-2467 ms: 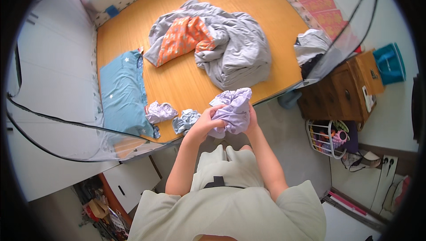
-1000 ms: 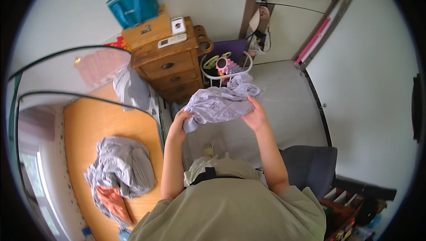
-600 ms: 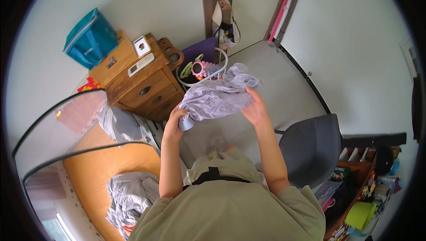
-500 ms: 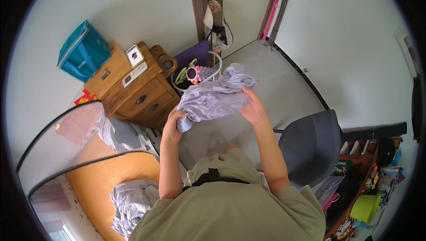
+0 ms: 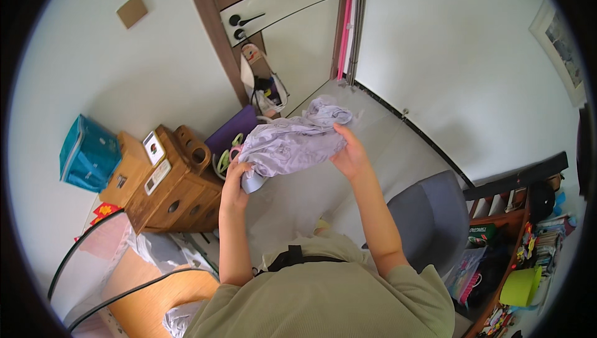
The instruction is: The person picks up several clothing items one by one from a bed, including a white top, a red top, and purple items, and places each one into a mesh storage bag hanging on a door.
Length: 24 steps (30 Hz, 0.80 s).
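A crumpled pale lavender garment (image 5: 289, 145) is stretched between my two hands, above the grey floor. My left hand (image 5: 235, 184) grips its left end, thumb on top, and a smooth light blue-grey piece of cloth hangs just below those fingers. At the other side my right hand (image 5: 352, 156) pinches the edge, with the thumb on the near face and the other fingers mostly hidden behind. Beyond my right hand, the far end of the cloth is bunched and rolled. What kind of garment it is, I cannot tell.
A wooden drawer cabinet (image 5: 177, 198) with a teal bag (image 5: 91, 152) stands at left. Below it lies more grey cloth (image 5: 180, 318) on a wooden surface (image 5: 146, 297). To the right are a dark grey chair (image 5: 429, 217) and a cluttered shelf (image 5: 497, 276). A door (image 5: 298, 39) is ahead.
My view has tilted up and turned, so the door and cabinet sit lower and further left. Both hands keep hold of the garment, which has barely shifted.
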Each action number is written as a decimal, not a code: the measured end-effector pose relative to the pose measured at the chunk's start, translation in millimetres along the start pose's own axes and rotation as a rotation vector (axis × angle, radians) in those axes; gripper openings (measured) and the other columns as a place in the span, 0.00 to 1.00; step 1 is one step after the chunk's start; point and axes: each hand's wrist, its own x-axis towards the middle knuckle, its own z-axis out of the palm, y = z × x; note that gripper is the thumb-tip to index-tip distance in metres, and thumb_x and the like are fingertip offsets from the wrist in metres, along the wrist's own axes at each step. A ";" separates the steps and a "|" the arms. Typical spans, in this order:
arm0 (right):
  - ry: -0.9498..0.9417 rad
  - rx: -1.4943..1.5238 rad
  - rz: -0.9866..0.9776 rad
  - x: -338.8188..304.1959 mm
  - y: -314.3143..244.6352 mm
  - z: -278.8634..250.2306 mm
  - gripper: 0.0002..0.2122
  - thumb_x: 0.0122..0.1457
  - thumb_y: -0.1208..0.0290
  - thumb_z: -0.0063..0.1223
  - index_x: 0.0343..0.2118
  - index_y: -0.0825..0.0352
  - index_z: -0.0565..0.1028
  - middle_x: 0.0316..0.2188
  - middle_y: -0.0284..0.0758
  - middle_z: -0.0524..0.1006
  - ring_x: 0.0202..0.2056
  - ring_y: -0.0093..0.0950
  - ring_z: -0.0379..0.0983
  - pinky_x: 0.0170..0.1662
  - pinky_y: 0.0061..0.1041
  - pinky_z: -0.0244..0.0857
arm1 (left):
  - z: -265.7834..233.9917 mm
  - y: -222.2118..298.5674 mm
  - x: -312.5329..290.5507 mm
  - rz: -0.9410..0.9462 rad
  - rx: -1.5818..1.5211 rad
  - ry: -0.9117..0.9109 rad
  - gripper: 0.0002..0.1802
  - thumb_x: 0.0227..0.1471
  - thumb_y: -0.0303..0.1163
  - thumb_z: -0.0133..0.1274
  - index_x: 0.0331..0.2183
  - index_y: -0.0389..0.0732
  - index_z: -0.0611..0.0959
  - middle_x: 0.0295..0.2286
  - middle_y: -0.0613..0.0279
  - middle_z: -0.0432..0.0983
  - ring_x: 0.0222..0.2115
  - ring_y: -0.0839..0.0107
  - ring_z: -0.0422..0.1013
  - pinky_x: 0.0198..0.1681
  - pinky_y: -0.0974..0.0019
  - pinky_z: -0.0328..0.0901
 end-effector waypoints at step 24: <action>-0.087 -0.235 -0.227 170.7 -211.0 12.5 0.19 0.55 0.63 0.47 0.49 0.65 0.65 0.45 0.32 0.71 0.48 0.27 0.66 0.50 0.29 0.58 | 163.7 46.3 219.4 0.256 -0.033 -0.037 0.22 0.38 0.20 0.45 0.41 0.34 0.72 0.31 0.64 0.73 0.30 0.77 0.69 0.34 0.75 0.63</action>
